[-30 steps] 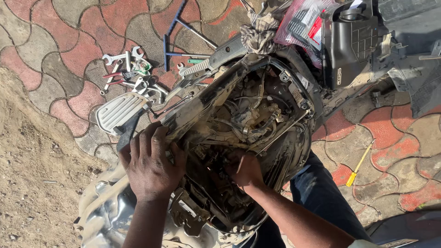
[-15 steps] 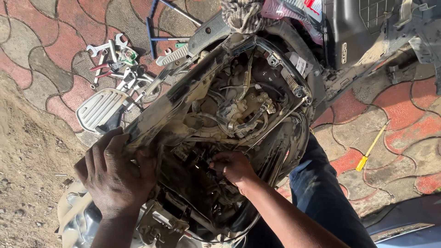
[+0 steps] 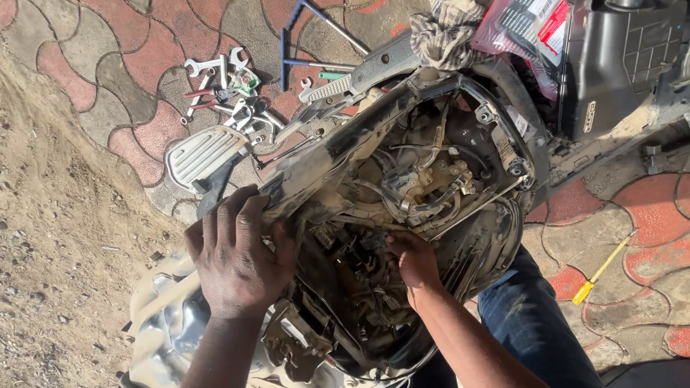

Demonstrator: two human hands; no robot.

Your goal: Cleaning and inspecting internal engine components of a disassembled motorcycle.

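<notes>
A scooter lies stripped, its dusty engine bay full of hoses, wires and metal parts open to view. My left hand lies flat on the left rim of the scooter frame, fingers spread and pressing on it. My right hand reaches into the bay, fingers curled among the wires and small parts near the middle; what the fingertips grip is hidden. A silver body panel lies under my left forearm.
Several spanners and tools lie on the paving at upper left by a ribbed footrest. A blue T-handle wrench lies beyond. A yellow screwdriver rests at right. A checked cloth, a black box.
The view shifted. My left hand slid back up along the frame rim after dropping lower. My right hand stayed inside the bay among the wires.
</notes>
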